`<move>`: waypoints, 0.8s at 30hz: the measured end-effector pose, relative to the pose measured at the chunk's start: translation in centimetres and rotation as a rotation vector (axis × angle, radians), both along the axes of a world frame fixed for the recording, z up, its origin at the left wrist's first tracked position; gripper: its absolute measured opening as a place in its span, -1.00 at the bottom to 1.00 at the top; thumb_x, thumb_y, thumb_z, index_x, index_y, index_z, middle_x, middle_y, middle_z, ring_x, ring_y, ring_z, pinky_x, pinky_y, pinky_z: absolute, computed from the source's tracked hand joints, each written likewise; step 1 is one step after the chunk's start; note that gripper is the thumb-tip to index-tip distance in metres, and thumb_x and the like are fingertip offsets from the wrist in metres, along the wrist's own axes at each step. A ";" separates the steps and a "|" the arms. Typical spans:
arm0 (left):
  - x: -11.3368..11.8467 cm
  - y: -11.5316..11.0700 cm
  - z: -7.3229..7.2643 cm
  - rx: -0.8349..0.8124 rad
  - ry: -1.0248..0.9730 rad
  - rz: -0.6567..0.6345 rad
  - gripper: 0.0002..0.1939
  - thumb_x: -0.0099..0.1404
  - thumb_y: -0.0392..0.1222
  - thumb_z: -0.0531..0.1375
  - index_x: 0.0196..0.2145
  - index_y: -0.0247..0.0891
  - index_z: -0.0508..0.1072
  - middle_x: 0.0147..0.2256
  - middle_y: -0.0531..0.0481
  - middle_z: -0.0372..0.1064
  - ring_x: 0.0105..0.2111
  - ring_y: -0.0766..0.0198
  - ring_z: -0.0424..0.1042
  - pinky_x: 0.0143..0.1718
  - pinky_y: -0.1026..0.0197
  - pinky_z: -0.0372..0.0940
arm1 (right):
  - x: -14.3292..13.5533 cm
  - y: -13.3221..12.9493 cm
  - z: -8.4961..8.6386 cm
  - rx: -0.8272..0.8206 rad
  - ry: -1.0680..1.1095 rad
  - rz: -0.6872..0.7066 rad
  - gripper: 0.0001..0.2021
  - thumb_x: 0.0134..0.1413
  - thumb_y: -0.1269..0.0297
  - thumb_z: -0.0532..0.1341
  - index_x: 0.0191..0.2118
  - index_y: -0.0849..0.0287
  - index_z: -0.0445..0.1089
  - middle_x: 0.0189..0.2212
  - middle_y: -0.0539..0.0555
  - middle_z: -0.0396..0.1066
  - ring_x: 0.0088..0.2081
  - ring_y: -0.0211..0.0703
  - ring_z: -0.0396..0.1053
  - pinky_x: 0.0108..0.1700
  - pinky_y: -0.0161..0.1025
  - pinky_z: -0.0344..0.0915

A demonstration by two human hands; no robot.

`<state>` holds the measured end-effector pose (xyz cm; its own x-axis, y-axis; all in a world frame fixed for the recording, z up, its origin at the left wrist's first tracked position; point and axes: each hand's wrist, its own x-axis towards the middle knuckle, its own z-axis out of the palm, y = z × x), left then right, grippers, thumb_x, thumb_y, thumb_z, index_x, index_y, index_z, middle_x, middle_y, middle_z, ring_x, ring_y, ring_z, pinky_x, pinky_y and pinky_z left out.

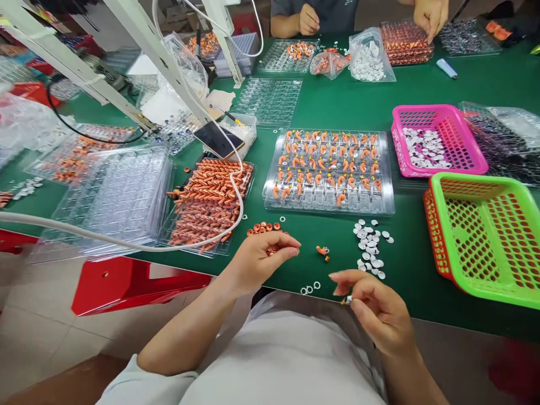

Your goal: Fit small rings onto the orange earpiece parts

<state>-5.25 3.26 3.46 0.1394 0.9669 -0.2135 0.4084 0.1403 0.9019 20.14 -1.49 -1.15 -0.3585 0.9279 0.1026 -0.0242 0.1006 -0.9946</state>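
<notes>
Green table (337,100), right hand (383,315) pinching a small part (348,300), left hand (256,262) loosely curled, any hold unclear

looking bright and evenly lit across the green tabletop (337,95). glinting off the stacked clear trays (126,191) at nine o'clock, paling on the shirt (274,360) at six. sinking into shade and blurring around the red shape (514,368) at four o'clock. stretching the lime basket (487,230) toward the edge at three. showing the small piece (348,300) in the right hand (382,312) indistinctly, toward five o'clock.
</notes>
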 end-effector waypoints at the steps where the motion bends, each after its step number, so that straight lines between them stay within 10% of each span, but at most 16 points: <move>1: 0.8 -0.2 0.1 -0.063 -0.125 -0.014 -0.85 0.26 -0.15 0.25 -0.28 -0.26 0.57 -0.33 -0.04 0.55 -0.32 0.25 0.50 -0.28 0.24 0.38 | -0.5 0.0 0.2 0.087 -0.047 -0.025 -0.82 0.18 0.54 0.09 -0.36 0.11 0.24 -0.01 0.11 0.45 -0.21 -0.19 0.45 -0.25 -0.25 0.40; 8: 4.5 -0.9 -1.2 -0.280 -0.477 0.006 -0.84 0.26 -0.18 0.23 -0.29 -0.32 0.54 -0.32 -0.02 0.52 -0.43 0.38 0.43 -0.35 0.33 0.38 | -2.5 0.1 0.6 0.569 -0.283 -0.057 -0.72 -0.01 0.68 0.14 -0.26 0.13 0.26 0.03 0.21 0.44 -0.24 -0.15 0.45 -0.26 -0.15 0.43; 16: 4.1 -1.7 -1.7 -0.206 -0.410 -0.076 -0.80 0.32 -0.22 0.17 -0.16 -0.30 0.55 -0.21 -0.09 0.55 -0.27 0.27 0.51 -0.23 0.27 0.42 | -1.9 -0.5 0.4 0.568 -0.429 -0.139 -0.76 0.02 0.63 0.16 -0.27 0.14 0.26 -0.05 0.21 0.46 -0.27 -0.17 0.47 -0.27 -0.18 0.45; 24: 3.9 -2.7 -3.0 0.208 -0.121 -0.171 -0.77 0.28 -0.36 0.20 -0.10 -0.27 0.50 -0.25 -0.07 0.54 -0.28 0.27 0.51 -0.20 0.21 0.42 | -2.8 -0.9 0.8 0.350 -0.406 -0.150 -0.82 0.07 0.55 0.13 -0.29 0.09 0.26 -0.10 0.17 0.50 -0.19 -0.09 0.51 -0.30 -0.19 0.47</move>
<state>-1.33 0.58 0.50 0.3166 0.9484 0.0149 0.2982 -0.1145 0.9476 17.38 -2.34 -0.31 -0.3005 0.9070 0.2951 0.3944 0.3998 -0.8274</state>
